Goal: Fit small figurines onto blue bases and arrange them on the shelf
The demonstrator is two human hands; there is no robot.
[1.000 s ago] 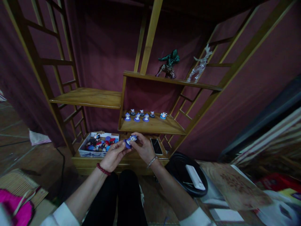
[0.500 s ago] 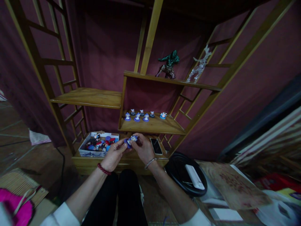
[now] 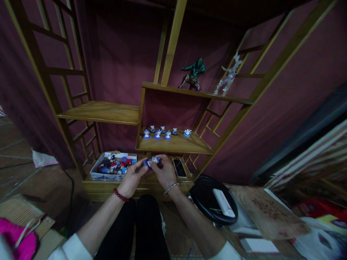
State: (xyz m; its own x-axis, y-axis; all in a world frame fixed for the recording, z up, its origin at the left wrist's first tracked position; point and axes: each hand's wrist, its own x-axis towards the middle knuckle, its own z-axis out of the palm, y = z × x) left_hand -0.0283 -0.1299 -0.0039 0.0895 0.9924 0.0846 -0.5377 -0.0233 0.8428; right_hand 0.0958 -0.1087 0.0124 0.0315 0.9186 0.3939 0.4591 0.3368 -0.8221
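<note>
Between both hands, above the lowest shelf, lies a small purple-and-white figurine (image 3: 154, 160) tilted on its side. My left hand (image 3: 133, 177) pinches its purple base. My right hand (image 3: 165, 169) is closed round the body and head end. Left of the hands stands an open cardboard box (image 3: 106, 177) filled with jumbled small figurines in red, blue and black. On the middle shelf (image 3: 173, 145) several small figurines stand upright in two rows: purple-based ones (image 3: 157, 135) in front, dark-based ones (image 3: 162, 129) behind, and a blue-based one (image 3: 187, 133) at the right.
A phone (image 3: 179, 168) lies right of my hands. Above, a green-hooded statue (image 3: 194, 74) and a clear deer figure (image 3: 228, 77) stand on the upper shelf. A round black stool (image 3: 208, 191) carrying a white box (image 3: 223, 203) is at the lower right.
The figurine is turned slightly between my fingers, and both hands stay almost in place. The whole view has shifted very slightly.
</note>
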